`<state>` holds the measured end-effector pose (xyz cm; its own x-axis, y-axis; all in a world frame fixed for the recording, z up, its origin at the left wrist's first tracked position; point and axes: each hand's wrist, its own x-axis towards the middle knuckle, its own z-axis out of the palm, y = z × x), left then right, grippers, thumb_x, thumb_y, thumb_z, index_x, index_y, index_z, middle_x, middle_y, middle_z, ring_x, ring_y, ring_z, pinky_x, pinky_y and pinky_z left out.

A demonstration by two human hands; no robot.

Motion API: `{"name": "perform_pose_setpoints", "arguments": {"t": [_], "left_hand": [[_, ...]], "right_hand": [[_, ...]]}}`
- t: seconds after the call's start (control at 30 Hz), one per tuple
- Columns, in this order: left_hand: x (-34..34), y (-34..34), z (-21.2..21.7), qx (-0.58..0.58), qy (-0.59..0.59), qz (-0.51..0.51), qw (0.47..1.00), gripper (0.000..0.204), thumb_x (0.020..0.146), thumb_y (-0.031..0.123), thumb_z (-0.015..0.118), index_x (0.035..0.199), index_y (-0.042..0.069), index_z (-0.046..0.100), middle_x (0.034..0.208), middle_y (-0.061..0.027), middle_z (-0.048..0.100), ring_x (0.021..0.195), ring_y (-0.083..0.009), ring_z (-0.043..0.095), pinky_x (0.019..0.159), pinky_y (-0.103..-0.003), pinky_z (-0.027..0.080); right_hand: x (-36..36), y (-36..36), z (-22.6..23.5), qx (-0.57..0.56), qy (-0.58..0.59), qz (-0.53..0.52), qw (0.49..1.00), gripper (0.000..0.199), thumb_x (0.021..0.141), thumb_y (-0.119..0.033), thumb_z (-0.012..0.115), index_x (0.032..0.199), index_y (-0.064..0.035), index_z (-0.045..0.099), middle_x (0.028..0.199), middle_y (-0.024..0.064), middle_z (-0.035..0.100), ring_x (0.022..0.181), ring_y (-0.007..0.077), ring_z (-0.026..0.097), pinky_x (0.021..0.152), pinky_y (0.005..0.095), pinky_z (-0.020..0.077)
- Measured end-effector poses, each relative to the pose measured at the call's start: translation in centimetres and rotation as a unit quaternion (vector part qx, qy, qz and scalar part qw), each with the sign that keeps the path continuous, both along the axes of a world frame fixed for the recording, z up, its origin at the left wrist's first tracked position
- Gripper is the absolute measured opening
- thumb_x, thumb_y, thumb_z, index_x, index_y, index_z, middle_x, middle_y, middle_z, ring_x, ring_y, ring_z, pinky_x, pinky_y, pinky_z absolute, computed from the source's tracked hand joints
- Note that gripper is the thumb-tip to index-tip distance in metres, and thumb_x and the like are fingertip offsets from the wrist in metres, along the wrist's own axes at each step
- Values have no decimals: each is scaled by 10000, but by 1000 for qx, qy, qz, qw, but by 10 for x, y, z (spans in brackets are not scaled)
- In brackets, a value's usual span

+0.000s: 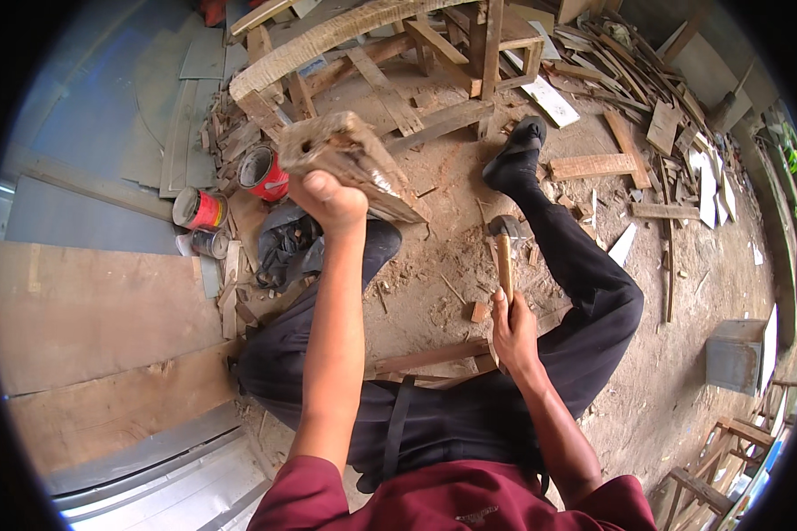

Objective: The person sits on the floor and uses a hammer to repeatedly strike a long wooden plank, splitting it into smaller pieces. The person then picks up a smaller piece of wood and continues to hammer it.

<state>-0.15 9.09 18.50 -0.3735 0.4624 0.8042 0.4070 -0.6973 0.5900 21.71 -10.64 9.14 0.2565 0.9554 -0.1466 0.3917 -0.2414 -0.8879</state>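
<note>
My left hand (330,202) is closed around a thick, rough wooden block (350,164), holding it up and tilted in front of me. A dark hole shows in the block's end, and its lower end reaches toward the dusty floor beside my left foot. My right hand (515,332) grips a hammer (505,257) by its wooden handle, low between my knees. The hammer's dark metal head points away from me, apart from the block.
A wooden frame (434,124) stands ahead. Red paint cans (205,211) and a black plastic bag (285,243) sit at left. Scrap wood (593,165) piles up at far right, and a grey metal box (735,356) stands nearer. Large boards (106,310) lie at left.
</note>
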Motion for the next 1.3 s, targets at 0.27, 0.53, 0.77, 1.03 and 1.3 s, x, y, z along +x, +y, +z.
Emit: {"name": "perform_pose_setpoints", "arguments": {"t": [0.27, 0.53, 0.77, 1.03, 1.3], "left_hand": [[30, 16, 12, 5, -13, -99, 995, 759, 898, 711, 454, 990, -29, 594, 805, -57, 614, 741, -136, 571, 643, -309, 464], [43, 24, 15, 22, -43, -151, 987, 684, 874, 673, 554, 939, -7, 605, 729, -33, 580, 658, -115, 539, 576, -279, 436], [46, 14, 10, 9, -18, -117, 993, 722, 845, 718, 549, 884, -1, 600, 705, -57, 576, 633, -145, 561, 553, -285, 438], [75, 8, 5, 24, 22, -167, 985, 694, 775, 722, 636, 752, 37, 529, 655, -69, 508, 570, -184, 551, 511, -303, 440], [78, 0, 15, -12, 10, -199, 980, 635, 762, 645, 713, 737, 38, 527, 655, -73, 506, 536, -201, 537, 497, -314, 437]], "right_hand": [[-27, 60, 76, 163, -11, 68, 984, 222, 1016, -200, 489, 971, 17, 482, 571, 177, 523, 458, 326, 560, 445, 399, 392], [-17, 67, 1, 32, -102, 159, 981, 264, 1004, -196, 496, 886, 28, 421, 558, 274, 550, 516, 490, 562, 454, 531, 409], [-39, 85, 95, 181, -42, 62, 981, 186, 1001, -125, 494, 917, 26, 424, 546, 244, 539, 504, 437, 592, 419, 471, 387], [-10, 97, 36, 160, -134, 65, 976, 215, 1006, -155, 491, 904, 32, 457, 557, 236, 548, 486, 429, 574, 409, 458, 374], [-4, 75, 23, 87, -73, 40, 993, 231, 996, -190, 498, 947, 26, 434, 609, 278, 576, 566, 459, 610, 467, 508, 431]]}}
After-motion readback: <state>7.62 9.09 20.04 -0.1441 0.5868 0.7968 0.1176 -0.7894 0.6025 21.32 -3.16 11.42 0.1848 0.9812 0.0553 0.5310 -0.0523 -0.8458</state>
